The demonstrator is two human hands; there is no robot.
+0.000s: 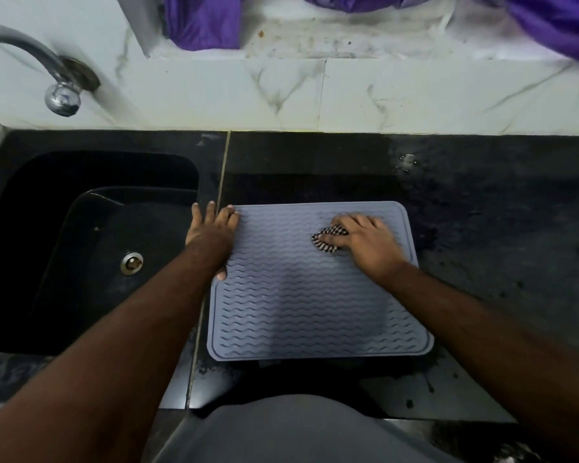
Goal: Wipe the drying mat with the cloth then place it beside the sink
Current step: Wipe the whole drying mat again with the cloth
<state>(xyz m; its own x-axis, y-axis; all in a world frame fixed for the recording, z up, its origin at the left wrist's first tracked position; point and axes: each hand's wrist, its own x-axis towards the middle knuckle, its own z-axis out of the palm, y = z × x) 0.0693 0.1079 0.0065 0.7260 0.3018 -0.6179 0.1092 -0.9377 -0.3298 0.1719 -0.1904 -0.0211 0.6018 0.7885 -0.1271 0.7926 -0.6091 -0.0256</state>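
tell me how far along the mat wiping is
Done: the drying mat lies flat on the counter right of the sink. In hand: the right hand presses the checked cloth on its far right part; the left hand steadies the left edge. Left: the near part, then putting it down.

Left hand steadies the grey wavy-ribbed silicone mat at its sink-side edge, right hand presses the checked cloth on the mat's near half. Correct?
One error: in the head view the right hand presses the black-and-white checked cloth on the far half of the grey wavy-ribbed silicone mat. The left hand is as stated.
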